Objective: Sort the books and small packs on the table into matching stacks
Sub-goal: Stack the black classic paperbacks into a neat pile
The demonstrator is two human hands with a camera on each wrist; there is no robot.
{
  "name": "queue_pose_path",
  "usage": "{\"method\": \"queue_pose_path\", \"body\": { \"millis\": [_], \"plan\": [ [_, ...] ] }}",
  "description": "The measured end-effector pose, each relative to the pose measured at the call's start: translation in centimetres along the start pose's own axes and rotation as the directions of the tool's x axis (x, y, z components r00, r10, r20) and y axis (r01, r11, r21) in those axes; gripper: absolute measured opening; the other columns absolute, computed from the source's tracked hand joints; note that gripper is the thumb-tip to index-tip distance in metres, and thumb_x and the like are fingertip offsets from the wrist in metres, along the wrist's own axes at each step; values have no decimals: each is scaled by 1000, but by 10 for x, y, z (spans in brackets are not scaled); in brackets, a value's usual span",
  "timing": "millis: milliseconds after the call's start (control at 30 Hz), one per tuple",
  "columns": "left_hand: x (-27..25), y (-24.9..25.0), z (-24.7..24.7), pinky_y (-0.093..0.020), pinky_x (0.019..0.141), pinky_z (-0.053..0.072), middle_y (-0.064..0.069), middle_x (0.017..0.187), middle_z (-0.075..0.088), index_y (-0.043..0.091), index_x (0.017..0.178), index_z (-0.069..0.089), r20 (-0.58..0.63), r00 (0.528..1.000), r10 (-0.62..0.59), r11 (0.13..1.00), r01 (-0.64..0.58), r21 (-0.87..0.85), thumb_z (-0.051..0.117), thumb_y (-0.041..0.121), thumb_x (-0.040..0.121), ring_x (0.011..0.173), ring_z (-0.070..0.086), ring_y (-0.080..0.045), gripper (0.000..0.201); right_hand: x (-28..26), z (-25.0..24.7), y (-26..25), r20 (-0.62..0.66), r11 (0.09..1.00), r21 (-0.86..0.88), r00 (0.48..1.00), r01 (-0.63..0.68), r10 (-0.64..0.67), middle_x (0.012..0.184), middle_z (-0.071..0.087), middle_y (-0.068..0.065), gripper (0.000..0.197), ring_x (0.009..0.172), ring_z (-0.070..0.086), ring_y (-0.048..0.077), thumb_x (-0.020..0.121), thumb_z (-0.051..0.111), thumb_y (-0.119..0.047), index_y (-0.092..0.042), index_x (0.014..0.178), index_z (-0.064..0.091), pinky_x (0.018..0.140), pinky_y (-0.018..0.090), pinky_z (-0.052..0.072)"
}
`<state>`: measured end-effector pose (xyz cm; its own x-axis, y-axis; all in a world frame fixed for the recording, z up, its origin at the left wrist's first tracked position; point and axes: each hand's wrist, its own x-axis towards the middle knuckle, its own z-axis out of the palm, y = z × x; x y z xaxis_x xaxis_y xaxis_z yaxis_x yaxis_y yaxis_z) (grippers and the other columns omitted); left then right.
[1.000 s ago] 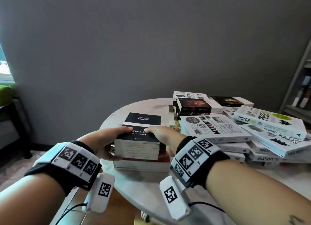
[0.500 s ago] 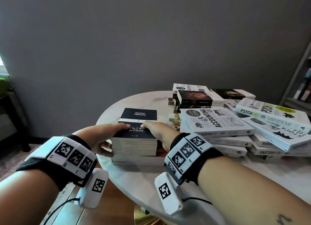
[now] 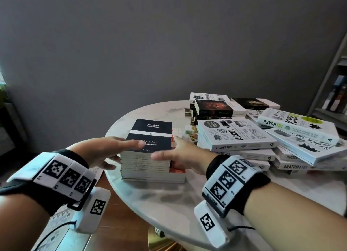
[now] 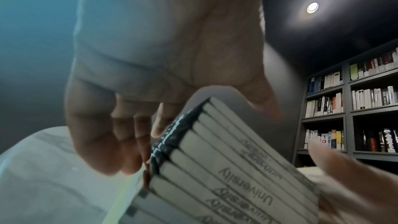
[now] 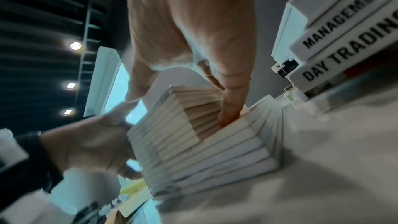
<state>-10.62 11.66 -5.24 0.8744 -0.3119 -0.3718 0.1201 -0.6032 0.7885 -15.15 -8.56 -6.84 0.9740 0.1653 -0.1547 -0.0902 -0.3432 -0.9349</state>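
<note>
With the stack of slim black paperbacks [image 3: 148, 157] at the worktop's [image 3: 178, 200] near-left edge, both the left hand [image 3: 105, 149] and right hand [image 3: 180, 155], fingers loose and flanking it, should press evenly inward to square the spines.

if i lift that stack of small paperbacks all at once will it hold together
Probably not: the stack of paperbacks is many thin loose books, apt to slide apart. The lower books are wider, so the sides are uneven. Likely heavy for one hand.

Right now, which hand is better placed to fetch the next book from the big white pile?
Right hand: it sits between the small paperback stack and the Accounting 101 pile; the left hand is on the stack's far side.
</note>
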Motion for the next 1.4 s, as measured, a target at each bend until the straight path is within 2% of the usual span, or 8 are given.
{"method": "queue_pose_path", "body": {
  "millis": [100,133,200,267,367,533,1167,1400],
  "plan": [
    [-2,-4,-4,-30,81,47,5,96,72,23,99,67,34,998,62,988,-66,143,86,41,16,100,61,-14,88,0,3,-1,-58,919,-394,997,14,-40,131,51,-3,111,121,49,15,62,87,-30,-17,147,18,98,22,35],
    [-2,-6,-3,-28,79,50,2,93,73,20,95,67,-19,997,71,977,-65,201,84,33,21,95,64,-16,77,1,5,-2,-85,861,-509,995,-5,-44,136,48,2,122,123,46,19,63,86,-30,-15,150,2,94,20,35],
    [1,-6,1,-22,70,50,0,83,72,16,86,66,-133,985,110,925,-52,376,84,21,35,81,66,-17,54,6,10,-4,-104,751,-659,993,-30,-51,130,51,10,123,117,50,24,68,81,-24,-16,150,-11,85,23,40],
    [3,-4,5,-20,59,44,5,78,67,20,79,62,-214,966,148,838,-8,546,84,13,50,72,62,-13,37,12,15,-5,-111,696,-718,991,-30,-71,121,55,13,116,108,55,26,68,79,-20,-15,151,-2,83,27,46],
    [8,-4,9,-20,50,36,5,71,60,20,70,56,-277,945,176,781,37,623,82,13,54,62,53,-10,31,15,17,-7,-104,649,-761,991,-24,-85,116,57,13,105,105,56,27,67,80,-18,-12,147,13,75,27,46],
    [8,-7,13,-19,47,35,4,71,58,19,73,56,-327,928,179,750,86,656,83,17,54,62,52,-10,34,15,19,-7,-93,597,-802,991,-17,-97,115,55,14,106,104,55,28,69,78,-16,-9,149,7,70,28,41],
    [3,-4,14,-16,44,35,4,67,57,15,75,58,-331,931,155,748,108,654,82,22,56,57,51,-9,31,16,16,-3,-90,594,-804,987,6,-132,118,57,12,109,106,55,27,67,80,-19,-10,149,9,82,31,49],
    [1,-7,13,-6,35,30,6,59,62,12,70,63,-305,944,130,794,86,602,79,17,58,46,52,-4,21,16,16,-3,-84,619,-785,988,13,-126,114,58,10,107,102,56,25,66,79,-17,-11,148,11,74,28,47]
  ]
}}
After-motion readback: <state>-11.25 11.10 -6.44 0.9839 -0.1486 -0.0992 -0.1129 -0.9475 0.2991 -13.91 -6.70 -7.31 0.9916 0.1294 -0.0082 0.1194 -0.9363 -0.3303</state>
